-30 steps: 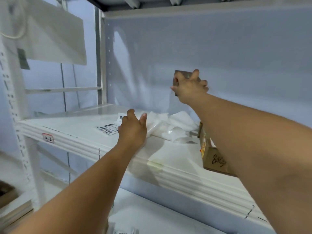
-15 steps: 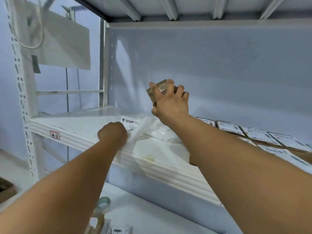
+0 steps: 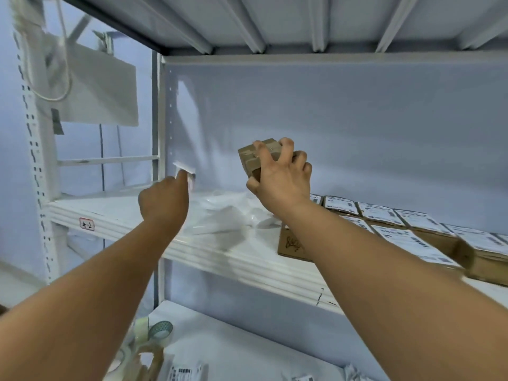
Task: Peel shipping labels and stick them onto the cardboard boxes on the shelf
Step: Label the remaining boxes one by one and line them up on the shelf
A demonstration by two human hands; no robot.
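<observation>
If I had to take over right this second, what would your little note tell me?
Left hand: pinches a white label, held up above the shelf.
Right hand: grips a small cardboard box, lifted off the shelf; the sides that show are bare.
Done: the labelled boxes lie in rows on the shelf's right side.
Left: probably stick the held label on the held box, then set it with the others.
Crumpled white sheets lie on the shelf below the hands.
</observation>
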